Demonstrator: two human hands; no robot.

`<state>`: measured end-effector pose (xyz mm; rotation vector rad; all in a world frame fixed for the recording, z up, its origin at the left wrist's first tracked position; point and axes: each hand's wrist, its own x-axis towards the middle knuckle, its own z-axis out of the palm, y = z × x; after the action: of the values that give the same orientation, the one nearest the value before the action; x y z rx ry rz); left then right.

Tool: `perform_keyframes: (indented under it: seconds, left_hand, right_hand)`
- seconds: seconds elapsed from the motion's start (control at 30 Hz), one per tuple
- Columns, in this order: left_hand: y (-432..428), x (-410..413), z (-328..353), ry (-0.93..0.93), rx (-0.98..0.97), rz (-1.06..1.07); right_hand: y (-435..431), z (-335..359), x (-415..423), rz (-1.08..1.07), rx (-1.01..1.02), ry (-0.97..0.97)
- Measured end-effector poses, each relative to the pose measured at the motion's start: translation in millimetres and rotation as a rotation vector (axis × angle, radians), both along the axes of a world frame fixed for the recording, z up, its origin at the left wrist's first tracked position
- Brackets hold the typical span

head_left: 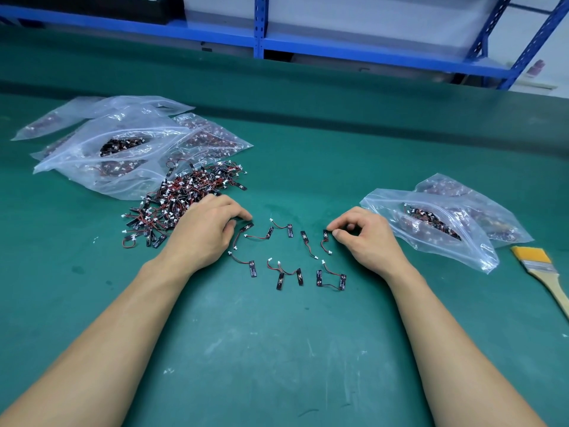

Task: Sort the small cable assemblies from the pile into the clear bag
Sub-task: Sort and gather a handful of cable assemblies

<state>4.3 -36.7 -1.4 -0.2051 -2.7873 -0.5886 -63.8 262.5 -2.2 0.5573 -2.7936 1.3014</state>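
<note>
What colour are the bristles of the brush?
Yellow-orange bristles, seen best in the head view.

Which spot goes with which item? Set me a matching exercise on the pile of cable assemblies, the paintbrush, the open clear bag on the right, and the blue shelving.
Things
1. pile of cable assemblies
2. paintbrush
3. open clear bag
4. blue shelving

Places
A. far right edge of the green mat
B. beyond the mat's far edge
C. just beyond the left hand
D. right of the right hand

Pairs: 1-C, 2-A, 3-D, 4-B
</note>
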Motion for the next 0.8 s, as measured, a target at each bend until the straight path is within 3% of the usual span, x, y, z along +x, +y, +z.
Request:
perform_keyframes:
  seconds: [0.17, 0.3, 0.43, 0.8]
  left_hand:
    - [2.6, 0.0, -3.0, 0.011, 0.097, 0.001]
    - [14.8, 6.2, -2.9, -0.137, 0.213, -0.062]
    - [24.4, 12.4, -2.2, -0.256, 0.178, -0.128]
    - [28.9, 15.0, 2.0, -0.31, 0.199, -0.149]
  right_hand:
    - [0.4, -0.3, -0.9, 0.005, 0.008, 0.013]
    - [0.3, -0.4, -0.9, 0.007, 0.003, 0.017]
    - [0.7, -0.2, -1.2, 0.009, 0.002, 0.012]
    - [0.0, 0.2, -1.3, 0.003, -0.003, 0.006]
